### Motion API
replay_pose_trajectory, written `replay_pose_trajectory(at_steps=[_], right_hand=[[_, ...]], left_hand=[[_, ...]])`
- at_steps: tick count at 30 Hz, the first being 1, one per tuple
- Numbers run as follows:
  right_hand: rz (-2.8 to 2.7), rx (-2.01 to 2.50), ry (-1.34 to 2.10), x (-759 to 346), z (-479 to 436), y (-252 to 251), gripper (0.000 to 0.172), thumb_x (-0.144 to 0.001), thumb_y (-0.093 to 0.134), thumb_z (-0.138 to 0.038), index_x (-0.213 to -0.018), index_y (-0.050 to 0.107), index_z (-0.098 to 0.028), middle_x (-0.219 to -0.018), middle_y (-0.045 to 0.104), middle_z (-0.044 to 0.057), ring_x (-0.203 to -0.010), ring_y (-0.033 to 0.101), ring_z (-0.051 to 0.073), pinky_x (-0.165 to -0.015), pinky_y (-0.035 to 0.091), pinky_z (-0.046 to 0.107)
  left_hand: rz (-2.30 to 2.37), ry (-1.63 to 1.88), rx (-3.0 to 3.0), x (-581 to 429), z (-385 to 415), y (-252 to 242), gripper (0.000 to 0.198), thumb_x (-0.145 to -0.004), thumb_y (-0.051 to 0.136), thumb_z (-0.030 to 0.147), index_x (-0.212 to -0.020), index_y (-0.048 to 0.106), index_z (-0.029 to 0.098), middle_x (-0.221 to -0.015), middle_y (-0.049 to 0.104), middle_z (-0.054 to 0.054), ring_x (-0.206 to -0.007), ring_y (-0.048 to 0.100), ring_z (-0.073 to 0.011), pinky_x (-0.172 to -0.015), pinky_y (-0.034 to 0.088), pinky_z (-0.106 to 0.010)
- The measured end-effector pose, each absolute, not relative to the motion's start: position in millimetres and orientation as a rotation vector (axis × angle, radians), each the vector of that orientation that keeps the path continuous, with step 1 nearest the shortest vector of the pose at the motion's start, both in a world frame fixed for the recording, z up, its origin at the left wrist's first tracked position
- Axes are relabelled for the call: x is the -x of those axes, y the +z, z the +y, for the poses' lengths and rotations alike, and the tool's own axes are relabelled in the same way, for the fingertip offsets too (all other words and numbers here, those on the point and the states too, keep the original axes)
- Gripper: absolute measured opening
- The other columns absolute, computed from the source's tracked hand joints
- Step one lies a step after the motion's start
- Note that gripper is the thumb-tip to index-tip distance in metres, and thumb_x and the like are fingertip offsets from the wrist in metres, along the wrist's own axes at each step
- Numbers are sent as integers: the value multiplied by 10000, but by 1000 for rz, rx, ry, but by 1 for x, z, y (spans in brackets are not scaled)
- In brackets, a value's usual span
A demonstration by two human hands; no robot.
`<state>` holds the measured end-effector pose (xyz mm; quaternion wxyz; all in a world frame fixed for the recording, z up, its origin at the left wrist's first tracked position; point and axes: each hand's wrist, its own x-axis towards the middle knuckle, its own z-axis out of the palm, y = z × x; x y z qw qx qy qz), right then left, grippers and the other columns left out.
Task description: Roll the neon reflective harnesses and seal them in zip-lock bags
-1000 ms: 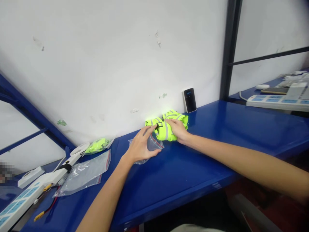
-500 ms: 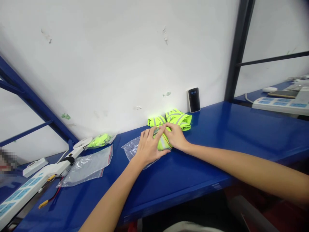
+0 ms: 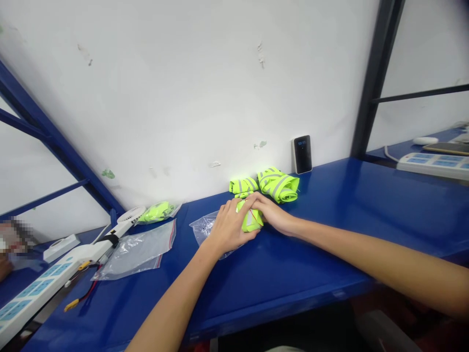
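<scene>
A folded neon-yellow reflective vest with grey bands sits on the blue table, between my two hands. My left hand is wrapped over its left side, thumb along the near edge. My right hand closes on its far right side, its fingertips meeting the left fingers on top. A clear zip bag spreads out under and left of my left hand, and a red zip line crosses the vest. How far the vest is inside the bag is partly hidden. Behind my hands lie more rolled vests.
On the left are an empty zip bag, a bagged vest, a small white fan, a power strip and a yellow-ended cable. A black-faced device leans on the wall. Part of another person shows at far left.
My right hand has lowered and closed further around the vest, its fingers now overlapping the left ones. The whole view has shifted slightly, with things appearing farther right.
</scene>
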<state>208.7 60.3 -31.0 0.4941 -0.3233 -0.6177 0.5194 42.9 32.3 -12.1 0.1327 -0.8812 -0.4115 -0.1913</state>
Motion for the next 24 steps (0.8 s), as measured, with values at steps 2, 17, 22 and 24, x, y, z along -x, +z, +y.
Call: replay_pose_trajectory(at_steps=[2, 17, 22, 24], right_hand=[[-1483, 736, 1385, -210, 56, -24, 143, -795, 560, -236, -935, 592, -234, -968, 617, -6, -955, 571, 192, -788, 460, 293], [-1489, 796, 1386, -223, 46, -4, 577, -658, 755, -203, -1170, 494, -248, -1069, 546, 38, -831, 597, 159, -671, 496, 285], [-1607, 756, 1304, -223, 47, -7, 532, -667, 744, -211, -1135, 492, -225, -1009, 609, 40, -931, 598, 202, -734, 500, 318], [-1661, 713, 1279, -219, 48, -10, 434, -658, 714, -178, -1046, 522, -200, -903, 616, 15, -847, 594, 180, -705, 484, 304]], left_hand=[[-1186, -571, 2574, -37, 34, -12, 850, -796, 625, 503, -1503, 202, 295, -1273, 485, -120, -1087, 485, -296, -889, 411, -430], [-1102, -653, 2521, -31, 33, -9, 753, -835, 597, 510, -1476, 280, 275, -1298, 463, -140, -1184, 446, -310, -948, 391, -463], [-1094, -652, 2495, -30, 33, -13, 751, -809, 621, 502, -1455, 319, 268, -1294, 475, -134, -1138, 474, -302, -933, 401, -452], [-1058, -636, 2497, -32, 31, -13, 754, -785, 644, 494, -1437, 350, 258, -1278, 492, -130, -1124, 481, -300, -938, 401, -450]])
